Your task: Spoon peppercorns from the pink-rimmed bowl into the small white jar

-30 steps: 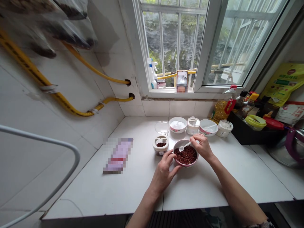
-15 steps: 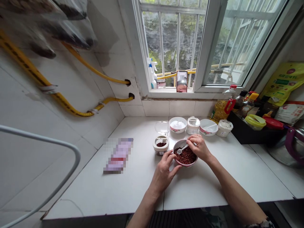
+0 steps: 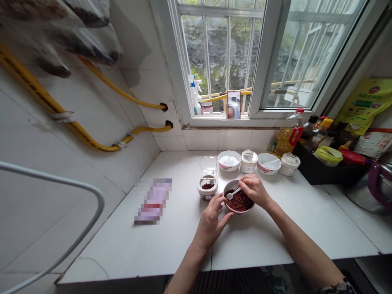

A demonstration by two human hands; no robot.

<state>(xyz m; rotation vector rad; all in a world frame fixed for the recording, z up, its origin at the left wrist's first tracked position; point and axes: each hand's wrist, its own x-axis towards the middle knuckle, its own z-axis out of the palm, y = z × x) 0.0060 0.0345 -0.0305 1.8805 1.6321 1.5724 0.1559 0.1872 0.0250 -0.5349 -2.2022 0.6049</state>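
Observation:
A bowl [image 3: 239, 212] filled with small dark red dried pieces, perhaps peppercorns [image 3: 240, 203], stands on the white counter in front of me. My left hand [image 3: 212, 217] grips its left side, thumb at the near rim and fingers at the left rim. Between the thumb and fingers of my right hand [image 3: 254, 190] is a small white spoon [image 3: 230, 196], its scoop over the left part of the contents. Just left of the bowl sits an open seasoning jar [image 3: 208, 188] with the same dark red pieces inside; its clear lid [image 3: 208, 164] stands tipped back.
Behind are a bowl of white grains [image 3: 229, 161], a lidded jar [image 3: 249, 161], a bowl with a white spoon [image 3: 268, 164] and another jar [image 3: 290, 164]. An oil bottle [image 3: 288, 134] and a black bin [image 3: 324, 173] stand right. A blurred purple packet [image 3: 154, 202] lies left. A phone [image 3: 233, 105] leans at the window.
The white spoon and my right hand have shifted slightly left over the bowl. My left hand keeps its grip on the bowl.

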